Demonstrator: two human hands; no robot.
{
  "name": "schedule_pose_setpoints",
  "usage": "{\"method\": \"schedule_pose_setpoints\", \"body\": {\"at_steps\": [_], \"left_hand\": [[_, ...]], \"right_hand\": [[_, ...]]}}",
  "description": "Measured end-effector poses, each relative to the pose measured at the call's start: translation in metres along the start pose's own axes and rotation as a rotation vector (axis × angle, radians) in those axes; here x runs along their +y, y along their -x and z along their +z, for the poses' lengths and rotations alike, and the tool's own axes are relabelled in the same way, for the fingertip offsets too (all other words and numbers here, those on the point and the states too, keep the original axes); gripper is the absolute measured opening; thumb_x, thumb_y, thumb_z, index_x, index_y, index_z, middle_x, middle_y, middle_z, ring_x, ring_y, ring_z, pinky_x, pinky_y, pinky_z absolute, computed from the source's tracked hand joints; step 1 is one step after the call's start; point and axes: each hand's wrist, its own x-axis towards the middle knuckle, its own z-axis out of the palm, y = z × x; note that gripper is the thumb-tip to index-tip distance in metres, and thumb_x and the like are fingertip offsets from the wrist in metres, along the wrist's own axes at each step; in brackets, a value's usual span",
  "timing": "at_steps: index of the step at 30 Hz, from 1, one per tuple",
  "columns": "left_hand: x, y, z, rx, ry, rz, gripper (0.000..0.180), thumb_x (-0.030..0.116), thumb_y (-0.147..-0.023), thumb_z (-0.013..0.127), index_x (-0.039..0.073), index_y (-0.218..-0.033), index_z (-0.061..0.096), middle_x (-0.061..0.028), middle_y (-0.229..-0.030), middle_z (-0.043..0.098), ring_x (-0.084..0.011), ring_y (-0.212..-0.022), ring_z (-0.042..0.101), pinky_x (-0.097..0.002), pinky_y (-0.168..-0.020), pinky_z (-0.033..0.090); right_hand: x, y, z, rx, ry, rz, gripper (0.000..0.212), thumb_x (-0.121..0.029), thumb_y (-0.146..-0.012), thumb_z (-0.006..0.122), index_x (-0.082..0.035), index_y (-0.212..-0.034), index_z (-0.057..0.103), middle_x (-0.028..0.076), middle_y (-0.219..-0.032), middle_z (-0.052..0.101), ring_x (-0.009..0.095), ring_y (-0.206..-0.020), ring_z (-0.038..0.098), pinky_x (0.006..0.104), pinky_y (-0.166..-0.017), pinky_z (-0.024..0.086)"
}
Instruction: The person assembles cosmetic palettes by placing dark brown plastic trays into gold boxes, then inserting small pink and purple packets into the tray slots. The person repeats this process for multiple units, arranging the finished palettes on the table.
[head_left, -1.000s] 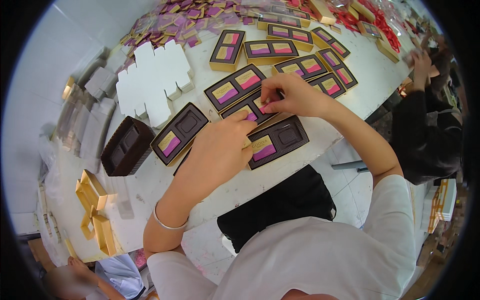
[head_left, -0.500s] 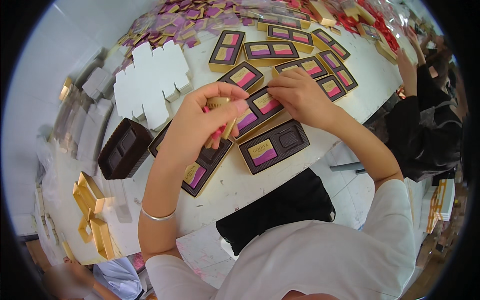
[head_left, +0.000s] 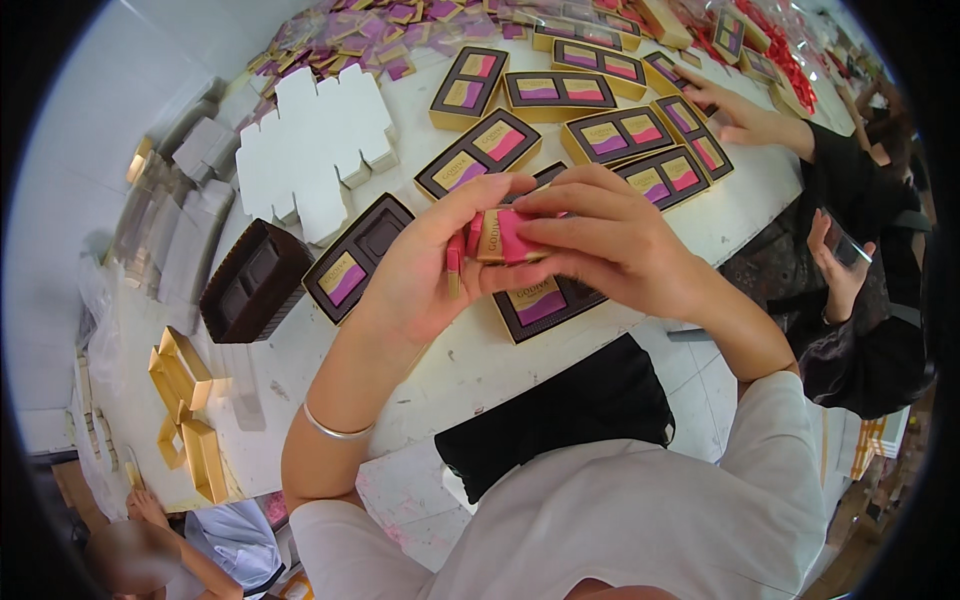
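Observation:
My left hand [head_left: 425,265] is closed around several pink-and-gold wrapped chocolates [head_left: 492,240]. From the right, my right hand [head_left: 625,235] comes up against it, its fingers gripping one of these pieces. Below my hands lies a gold box with a dark tray, a purple-and-gold wrapped chocolate [head_left: 537,303] in one compartment; my right hand covers part of it. Another such box [head_left: 360,258], beside my left wrist, has a purple piece in its near compartment and a bare far one. Just beyond my hands, a box [head_left: 480,155] holds one purple and one pink piece.
Several filled boxes [head_left: 560,92] stand farther back. Flat white cartons [head_left: 315,160], a stack of dark trays [head_left: 250,285] and gold box parts [head_left: 185,375] lie left. Loose wrapped pieces [head_left: 370,40] cover the far side. A co-worker's hand [head_left: 735,110] reaches over boxes at right.
My right hand has left the box and come to the pieces in my left hand. Both hands are now together. The box beyond now shows a pink piece; a co-worker's hand has reached in.

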Motion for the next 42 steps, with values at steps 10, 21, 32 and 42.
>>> {"method": "schedule_pose_setpoints", "body": {"at_steps": [10, 21, 32, 42], "left_hand": [[0.007, 0.002, 0.009, 0.004, -0.639, -0.06, 0.024, 0.021, -0.087, 0.062, 0.0, -0.098, 0.058, -0.0063, -0.066, 0.06, -0.0066, -0.045, 0.051, -0.0165, -0.033, 0.031], [-0.003, 0.006, 0.02, 0.057, -0.783, 0.043, 0.02, 0.019, -0.084, 0.065, 0.001, -0.09, 0.066, -0.002, -0.058, 0.056, -0.0038, -0.043, 0.047, -0.0175, -0.035, 0.033], [0.025, 0.017, 0.02, 0.166, -0.978, 0.084, 0.023, 0.023, -0.086, 0.062, 0.007, -0.102, 0.066, 0.0029, -0.055, 0.053, -0.0004, -0.042, 0.043, -0.0145, -0.036, 0.028], [0.026, 0.014, 0.005, 0.143, -0.834, 0.265, 0.025, 0.02, -0.09, 0.057, -0.002, -0.101, 0.062, -0.0038, -0.077, 0.058, -0.0045, -0.05, 0.05, -0.015, -0.035, 0.031]], "right_hand": [[-0.003, 0.0, -0.019, 0.037, -0.482, 0.53, 0.025, -0.022, -0.093, 0.056, 0.002, -0.096, 0.063, -0.001, -0.078, 0.058, 0.004, -0.07, 0.047, 0.0199, -0.064, 0.041], [-0.027, 0.013, -0.012, 0.062, 0.076, 0.262, 0.056, -0.006, -0.071, 0.075, 0.0, -0.122, 0.053, 0.014, -0.108, 0.058, 0.026, -0.093, 0.059, 0.0332, -0.079, 0.05], [0.005, 0.04, -0.034, -0.408, 0.157, 0.094, 0.034, -0.003, -0.072, 0.07, 0.0, -0.105, 0.064, 0.013, -0.112, 0.054, 0.029, -0.098, 0.055, 0.0357, -0.084, 0.046], [0.012, 0.058, -0.016, -0.234, 0.103, 0.158, 0.023, -0.007, -0.073, 0.07, -0.005, -0.096, 0.068, 0.015, -0.113, 0.056, 0.031, -0.105, 0.052, 0.0413, -0.092, 0.04]]}}
